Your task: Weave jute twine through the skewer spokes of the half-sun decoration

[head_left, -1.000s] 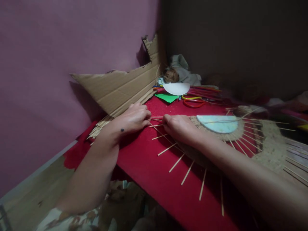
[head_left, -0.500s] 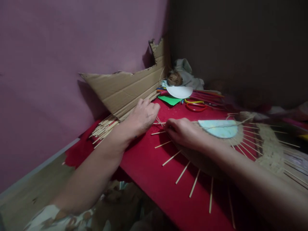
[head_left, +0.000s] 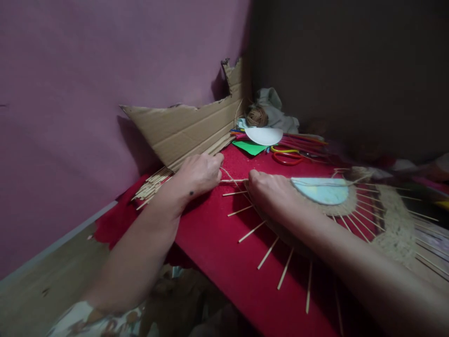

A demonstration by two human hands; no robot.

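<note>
A half-round woven twine piece lies on the red table cover, with thin wooden sticks fanning out past its edge and a pale blue half disc at its centre. My left hand is closed on a strand of twine, which runs from its fingers to the woven edge. At the left end of that edge my right hand is closed around the woven piece; its fingertips are hidden. Between the hands, a stick with twine along it points left.
Torn cardboard leans on the purple wall, with a bundle of loose sticks below it. Behind the hands lie a twine ball, a white half disc, green paper and red-and-yellow-handled scissors. The table's edge runs along the front.
My left hand has moved left and slightly down, away from the woven edge, so more twine shows between the hands. My right hand has shifted slightly right and turned, remaining closed.
</note>
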